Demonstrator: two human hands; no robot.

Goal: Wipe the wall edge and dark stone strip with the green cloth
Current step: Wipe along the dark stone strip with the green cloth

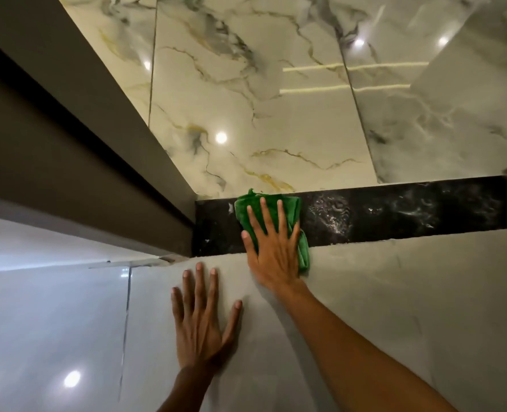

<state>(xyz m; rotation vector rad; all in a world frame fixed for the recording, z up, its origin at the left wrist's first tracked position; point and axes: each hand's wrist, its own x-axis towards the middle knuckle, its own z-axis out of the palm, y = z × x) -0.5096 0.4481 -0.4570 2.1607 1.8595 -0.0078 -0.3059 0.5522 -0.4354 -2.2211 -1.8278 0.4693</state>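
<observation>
A: Where is the cloth?

B: The folded bright-green microfibre cloth (276,215) lies flat against the polished black stone strip with white flecks (395,211), toward its left end. Its lower corner hangs over the edge of the pale grey matte wall (395,292) just below the strip.

A: And the person's grip on it?

B: The right hand (271,251) is spread flat, fingers splayed, palm pressing the cloth to the stone. It is pinned under the hand, not clenched in a fist. The left hand (201,319) rests flat on the grey wall nearer the camera, holding nothing; it looks like a brace.

A: How will the cloth handle?

B: Likely light, soft and limp. It should mould to the step between strip and wall edge, but it may bunch or slide out from under an open palm on such glossy stone. Curling the fingertips over its far fold would probably steady it.

A: Is much left?

B: White specks show on the strip to the right of the cloth, so that stretch seems unwiped. The veined cream marble panel (246,99) lies beyond, to the far side.
</observation>
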